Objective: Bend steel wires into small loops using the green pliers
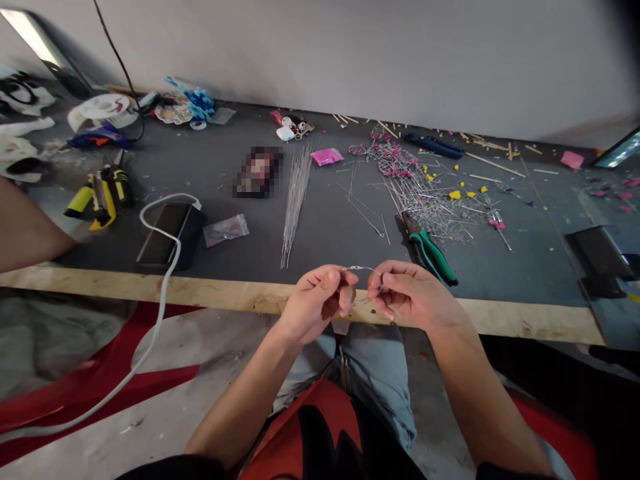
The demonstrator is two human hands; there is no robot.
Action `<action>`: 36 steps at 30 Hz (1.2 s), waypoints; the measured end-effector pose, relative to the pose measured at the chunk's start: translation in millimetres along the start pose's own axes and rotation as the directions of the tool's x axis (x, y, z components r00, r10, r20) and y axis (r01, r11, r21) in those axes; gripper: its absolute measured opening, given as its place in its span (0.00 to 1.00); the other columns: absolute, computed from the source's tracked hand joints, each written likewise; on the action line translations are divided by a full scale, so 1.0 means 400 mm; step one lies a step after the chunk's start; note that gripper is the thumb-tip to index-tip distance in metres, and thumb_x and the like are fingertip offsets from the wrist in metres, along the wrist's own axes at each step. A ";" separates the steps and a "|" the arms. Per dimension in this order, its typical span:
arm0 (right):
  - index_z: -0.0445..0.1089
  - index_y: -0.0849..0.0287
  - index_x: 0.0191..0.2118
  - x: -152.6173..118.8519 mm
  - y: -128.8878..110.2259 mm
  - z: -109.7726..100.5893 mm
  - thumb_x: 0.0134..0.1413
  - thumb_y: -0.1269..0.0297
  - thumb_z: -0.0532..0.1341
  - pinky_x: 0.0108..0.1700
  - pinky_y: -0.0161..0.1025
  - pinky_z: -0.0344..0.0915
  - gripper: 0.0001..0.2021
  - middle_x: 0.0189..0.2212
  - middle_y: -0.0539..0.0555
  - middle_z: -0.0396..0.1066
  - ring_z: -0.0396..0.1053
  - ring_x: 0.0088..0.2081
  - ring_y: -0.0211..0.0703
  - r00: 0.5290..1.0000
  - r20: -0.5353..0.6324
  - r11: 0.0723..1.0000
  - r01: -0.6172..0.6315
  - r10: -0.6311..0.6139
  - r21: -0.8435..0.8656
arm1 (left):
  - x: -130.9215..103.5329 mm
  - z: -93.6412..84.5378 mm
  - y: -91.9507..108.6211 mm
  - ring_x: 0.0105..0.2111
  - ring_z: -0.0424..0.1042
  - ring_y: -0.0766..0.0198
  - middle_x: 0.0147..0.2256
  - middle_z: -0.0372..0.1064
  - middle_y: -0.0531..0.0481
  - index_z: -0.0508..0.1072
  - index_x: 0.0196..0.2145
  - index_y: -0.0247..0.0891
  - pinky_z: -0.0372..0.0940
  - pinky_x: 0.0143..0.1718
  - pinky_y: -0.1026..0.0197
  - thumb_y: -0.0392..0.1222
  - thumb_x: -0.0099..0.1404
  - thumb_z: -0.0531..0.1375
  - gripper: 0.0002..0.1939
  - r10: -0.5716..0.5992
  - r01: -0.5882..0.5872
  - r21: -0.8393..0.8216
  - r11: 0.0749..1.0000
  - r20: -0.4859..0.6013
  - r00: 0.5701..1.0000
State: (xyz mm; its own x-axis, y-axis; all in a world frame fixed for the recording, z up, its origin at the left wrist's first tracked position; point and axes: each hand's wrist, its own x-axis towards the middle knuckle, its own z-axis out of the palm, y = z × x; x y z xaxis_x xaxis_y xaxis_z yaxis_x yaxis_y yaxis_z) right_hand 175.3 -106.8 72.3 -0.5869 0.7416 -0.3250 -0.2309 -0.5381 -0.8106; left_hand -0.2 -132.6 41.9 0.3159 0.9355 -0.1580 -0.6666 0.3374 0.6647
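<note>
A thin silver wire (357, 268), bent in an arc with a few small twists at its left part, spans the gap between my two hands above the table's front edge. My left hand (315, 297) pinches one end between thumb and fingers. The other end is in a pinch of my right hand (413, 293). Just beyond my right hand lie pliers (434, 257) with green and black handles. A bundle of straight wires (299, 200) rests on the table ahead of my left hand. Several loose wires (364, 212) lie farther ahead, one with a looped end.
A pile of wires with pink pieces (400, 167) spreads at the back right, near a dark blue cutter (434, 144) and wooden sticks. A pink packet (327, 157) lies mid-table. Left are a plastic bag (226, 230), a cabled power bank (167, 233) and yellow-handled tools (103, 197).
</note>
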 end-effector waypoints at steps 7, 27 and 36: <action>0.70 0.60 0.30 -0.006 0.000 0.009 0.45 0.55 0.66 0.20 0.30 0.60 0.13 0.24 0.49 0.70 0.64 0.22 0.32 0.998 0.061 0.999 -0.033 0.035 -0.031 | 0.003 0.004 0.005 0.14 0.49 0.73 0.11 0.43 0.59 0.72 0.24 0.36 0.51 0.14 0.72 0.54 0.54 0.64 0.17 -0.177 0.203 -0.189 0.961 0.145 0.973; 0.71 0.60 0.33 -0.014 0.007 0.007 0.54 0.61 0.61 0.24 0.31 0.64 0.08 0.24 0.49 0.69 0.66 0.23 0.31 0.997 0.070 0.988 0.025 -0.014 -0.154 | 0.002 -0.012 0.011 0.15 0.56 0.74 0.13 0.51 0.57 0.78 0.30 0.39 0.54 0.15 0.72 0.51 0.56 0.63 0.13 -0.208 0.252 -0.194 0.948 0.223 0.952; 0.71 0.60 0.33 -0.013 -0.002 0.004 0.54 0.61 0.61 0.25 0.32 0.64 0.08 0.24 0.48 0.68 0.66 0.22 0.31 0.998 0.016 0.987 0.064 -0.062 -0.149 | -0.001 -0.015 0.009 0.18 0.61 0.73 0.19 0.63 0.53 0.76 0.31 0.36 0.57 0.17 0.71 0.48 0.58 0.62 0.12 -0.219 0.244 -0.150 0.958 0.166 0.962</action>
State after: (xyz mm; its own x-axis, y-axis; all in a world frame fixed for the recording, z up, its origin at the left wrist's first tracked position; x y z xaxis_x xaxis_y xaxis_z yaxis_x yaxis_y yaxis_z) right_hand 177.2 -110.8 75.3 -0.5841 0.7668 -0.2663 -0.1494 -0.4240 -0.8932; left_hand -6.7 -131.1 39.9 0.5614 0.8086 -0.1763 -0.6633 0.5670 0.4885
